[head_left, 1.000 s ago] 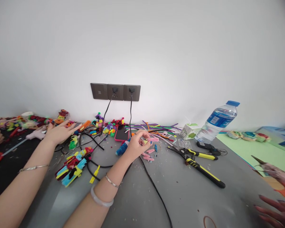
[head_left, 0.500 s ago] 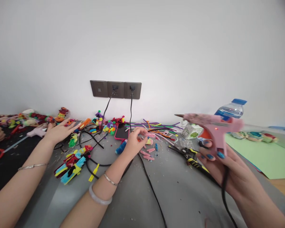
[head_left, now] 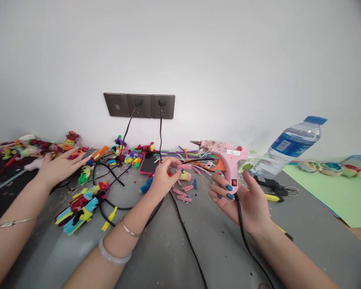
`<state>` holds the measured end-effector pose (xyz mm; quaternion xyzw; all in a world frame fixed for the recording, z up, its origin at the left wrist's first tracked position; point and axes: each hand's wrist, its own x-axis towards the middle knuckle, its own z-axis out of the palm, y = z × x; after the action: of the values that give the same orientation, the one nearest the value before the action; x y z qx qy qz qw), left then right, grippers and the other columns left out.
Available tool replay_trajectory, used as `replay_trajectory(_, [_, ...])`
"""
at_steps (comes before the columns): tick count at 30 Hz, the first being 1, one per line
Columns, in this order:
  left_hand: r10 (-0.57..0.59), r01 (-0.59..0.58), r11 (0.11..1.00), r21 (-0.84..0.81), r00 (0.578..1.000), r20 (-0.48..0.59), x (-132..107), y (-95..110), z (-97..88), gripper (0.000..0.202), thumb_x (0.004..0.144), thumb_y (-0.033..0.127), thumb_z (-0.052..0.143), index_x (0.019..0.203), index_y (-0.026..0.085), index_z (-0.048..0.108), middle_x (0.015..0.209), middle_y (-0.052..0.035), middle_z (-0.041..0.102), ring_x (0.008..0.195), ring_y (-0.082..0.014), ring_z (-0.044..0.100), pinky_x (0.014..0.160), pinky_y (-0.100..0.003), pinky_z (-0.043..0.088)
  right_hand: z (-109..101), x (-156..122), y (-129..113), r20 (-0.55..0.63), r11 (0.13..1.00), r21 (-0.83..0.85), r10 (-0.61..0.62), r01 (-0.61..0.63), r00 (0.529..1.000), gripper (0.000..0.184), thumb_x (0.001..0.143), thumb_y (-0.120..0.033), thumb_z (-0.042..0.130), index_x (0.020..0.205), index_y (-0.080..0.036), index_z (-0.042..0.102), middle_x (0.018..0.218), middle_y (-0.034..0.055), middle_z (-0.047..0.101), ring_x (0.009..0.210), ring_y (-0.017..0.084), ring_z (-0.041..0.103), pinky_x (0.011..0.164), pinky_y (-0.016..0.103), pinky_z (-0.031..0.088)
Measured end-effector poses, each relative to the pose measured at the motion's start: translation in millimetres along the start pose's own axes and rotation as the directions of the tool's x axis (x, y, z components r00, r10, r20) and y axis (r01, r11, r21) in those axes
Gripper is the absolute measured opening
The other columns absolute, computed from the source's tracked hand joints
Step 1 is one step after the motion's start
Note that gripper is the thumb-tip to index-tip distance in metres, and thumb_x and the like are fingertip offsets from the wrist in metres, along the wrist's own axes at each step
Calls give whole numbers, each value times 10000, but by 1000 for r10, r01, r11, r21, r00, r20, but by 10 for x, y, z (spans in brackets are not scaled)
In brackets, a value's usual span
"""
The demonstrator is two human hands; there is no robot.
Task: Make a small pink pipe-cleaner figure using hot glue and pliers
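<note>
In the middle, my left hand (head_left: 166, 176), wearing a pale bangle, is closed in a pinch. A fuzzy pink pipe cleaner piece (head_left: 184, 166) shows at its fingertips, and a small yellowish piece (head_left: 185, 176) is just below. Several short pink pieces (head_left: 182, 196) lie on the grey table beside it. My right hand (head_left: 240, 196) grips a pink hot glue gun (head_left: 228, 156) by its handle, palm turned up. The nozzle points left, toward my left hand, and stands apart from the pink piece. A black cord (head_left: 240, 220) hangs from the handle.
Another person's hand (head_left: 58, 166) rests at the left among colourful pipe cleaner figures. One figure (head_left: 81, 206) lies nearer. Black cords (head_left: 183, 224) run from wall sockets (head_left: 138, 106) across the table. Further right are a tilted water bottle (head_left: 289, 148) and green paper (head_left: 333, 192).
My right hand has brought the glue gun leftward, closer to my left hand, which keeps its pinch. More of the water bottle now shows, and the view has turned slightly right.
</note>
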<state>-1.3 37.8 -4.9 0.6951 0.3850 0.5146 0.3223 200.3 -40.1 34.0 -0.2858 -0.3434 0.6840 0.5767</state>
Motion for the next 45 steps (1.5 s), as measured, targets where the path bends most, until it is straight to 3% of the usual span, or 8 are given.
replay_trajectory(6, [-8, 8, 1000, -8, 1000, 7, -4, -18, -1, 129, 774, 118, 579, 884, 180, 606, 985, -57, 615, 863, -158, 614, 560, -199, 458, 85, -72, -39, 23, 1000, -21, 16, -15, 1000, 472, 863, -659, 473, 653, -237, 439, 630, -51, 228, 460, 99, 132, 431, 287, 344])
replay_trajectory(13, [0, 0, 1000, -5, 1000, 1, -11, -12, 3, 131, 780, 114, 574, 887, 180, 613, 977, -55, 619, 887, -160, 616, 569, -199, 458, 95, -43, -16, 33, 995, 51, 78, -80, 996, 424, 883, -597, 491, 678, -229, 442, 661, -53, 240, 466, 88, 111, 442, 278, 384])
replay_trajectory(25, [22, -22, 1000, -13, 1000, -19, -6, -52, -3, 136, 763, 103, 560, 865, 183, 604, 960, -56, 616, 870, -159, 608, 567, -192, 459, -37, 35, 14, 61, 988, -154, 23, -13, 998, 552, 880, -657, 473, 552, -214, 450, 505, -47, 282, 423, 93, 183, 459, 284, 324])
replay_trajectory(31, [-20, 18, 998, -54, 999, -46, -6, -7, -8, 140, 761, 124, 555, 877, 185, 603, 961, -59, 605, 867, -161, 590, 580, -201, 459, -118, 71, 63, -18, 961, -278, 10, -15, 1000, 429, 877, -619, 516, 786, -206, 586, 465, -89, 326, 347, 51, 149, 426, 256, 272])
replay_trajectory(45, [-27, 14, 993, -121, 994, -107, -4, 27, -8, 138, 738, 120, 563, 858, 175, 605, 976, -69, 608, 888, -161, 599, 568, -190, 444, -304, 129, 140, -23, 927, -364, 88, -91, 996, 439, 911, -623, 465, 837, -202, 566, 474, -93, 318, 375, 61, 137, 448, 270, 186])
